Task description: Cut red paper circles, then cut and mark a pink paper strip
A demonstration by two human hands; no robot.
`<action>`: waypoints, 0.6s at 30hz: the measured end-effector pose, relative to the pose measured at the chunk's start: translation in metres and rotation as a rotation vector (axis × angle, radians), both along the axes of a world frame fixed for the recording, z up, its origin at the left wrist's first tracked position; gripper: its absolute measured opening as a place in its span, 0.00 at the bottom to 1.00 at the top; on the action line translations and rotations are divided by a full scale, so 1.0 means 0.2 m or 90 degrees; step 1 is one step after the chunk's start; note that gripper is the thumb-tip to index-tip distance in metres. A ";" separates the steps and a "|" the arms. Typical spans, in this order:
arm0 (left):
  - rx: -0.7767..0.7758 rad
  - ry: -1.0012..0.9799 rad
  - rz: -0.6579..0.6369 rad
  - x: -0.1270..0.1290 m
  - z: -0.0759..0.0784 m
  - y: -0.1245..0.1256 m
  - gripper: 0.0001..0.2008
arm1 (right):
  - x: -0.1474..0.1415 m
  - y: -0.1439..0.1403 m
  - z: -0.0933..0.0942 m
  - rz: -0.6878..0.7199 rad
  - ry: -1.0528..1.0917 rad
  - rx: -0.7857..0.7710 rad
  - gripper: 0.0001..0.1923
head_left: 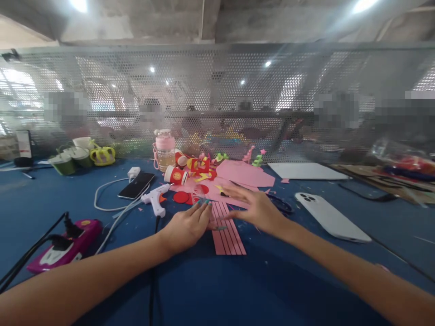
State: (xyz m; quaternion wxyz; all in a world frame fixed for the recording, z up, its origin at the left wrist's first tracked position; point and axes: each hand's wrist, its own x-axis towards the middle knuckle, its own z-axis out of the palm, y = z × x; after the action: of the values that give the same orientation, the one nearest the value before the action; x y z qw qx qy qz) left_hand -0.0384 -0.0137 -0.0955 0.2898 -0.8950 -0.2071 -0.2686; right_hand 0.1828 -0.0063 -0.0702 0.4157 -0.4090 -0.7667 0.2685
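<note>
Both hands lie flat, fingers spread, gripping nothing. The left hand [186, 227] and right hand [256, 209] rest at the pink strips [228, 231] on the bench [238, 290].

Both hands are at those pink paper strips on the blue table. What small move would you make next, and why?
Probably pinch one strip free. The left hand lies flat on the left edge of the pink strips and the right hand hovers open over their top end, so neither grips anything, and the strips lie packed side by side.

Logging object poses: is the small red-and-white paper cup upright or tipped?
Tipped: the small red-and-white paper cup lies on its side on the blue table, base facing the camera.
</note>
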 end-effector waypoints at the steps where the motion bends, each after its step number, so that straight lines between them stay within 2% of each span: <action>1: -0.023 0.010 0.001 0.00 0.00 0.00 0.14 | 0.04 -0.03 -0.05 0.003 -0.039 0.012 0.36; 5: -0.084 0.021 0.029 0.00 0.01 0.01 0.16 | 0.14 -0.08 -0.15 0.134 -0.080 -0.066 0.53; 9: -0.091 0.001 0.074 -0.02 0.02 0.03 0.16 | 0.14 -0.08 -0.15 0.166 -0.096 -0.110 0.57; 13: 0.002 -0.036 -0.002 -0.01 0.05 0.03 0.12 | 0.09 -0.11 -0.14 0.166 -0.070 -0.133 0.59; 18: 0.081 -0.045 -0.100 0.02 0.09 0.00 0.08 | 0.06 -0.15 -0.16 0.207 0.055 -0.182 0.60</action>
State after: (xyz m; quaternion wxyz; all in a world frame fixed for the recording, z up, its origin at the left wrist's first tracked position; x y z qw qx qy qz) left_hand -0.0340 -0.0137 -0.0774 0.3168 -0.8782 -0.1285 -0.3345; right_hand 0.1952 -0.0354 -0.1020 0.3373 -0.3231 -0.7581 0.4551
